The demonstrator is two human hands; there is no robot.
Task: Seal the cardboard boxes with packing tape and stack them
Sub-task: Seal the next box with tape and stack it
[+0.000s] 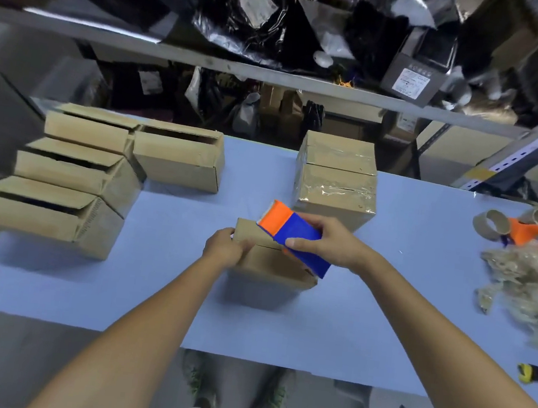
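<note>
- From my remote seat, the centre box (267, 264), a small cardboard carton with its flaps folded down, sits on the blue table (155, 291) straight ahead of the person.
- The left hand (226, 247) grips the centre box at its left end, fingers curled over the top edge.
- The right hand (330, 242) is wrapped round a blue-and-orange tape dispenser (294, 234), which lies tilted across the centre box's top, orange end pointing away from the person.
- Just behind the centre box and slightly to its right, I see two sealed boxes (336, 185) stacked one on the other, both glossy with tape.
- Well to the centre box's left, four open boxes (70, 179) stand clustered together, flaps up.
- Far to its right lie empty tape cores (492, 224), an orange dispenser (531, 236) and a heap of crumpled tape (529, 280).
- A yellow-and-black tool (534, 373) lies right of the centre box and nearer the person, at the table's edge.
</note>
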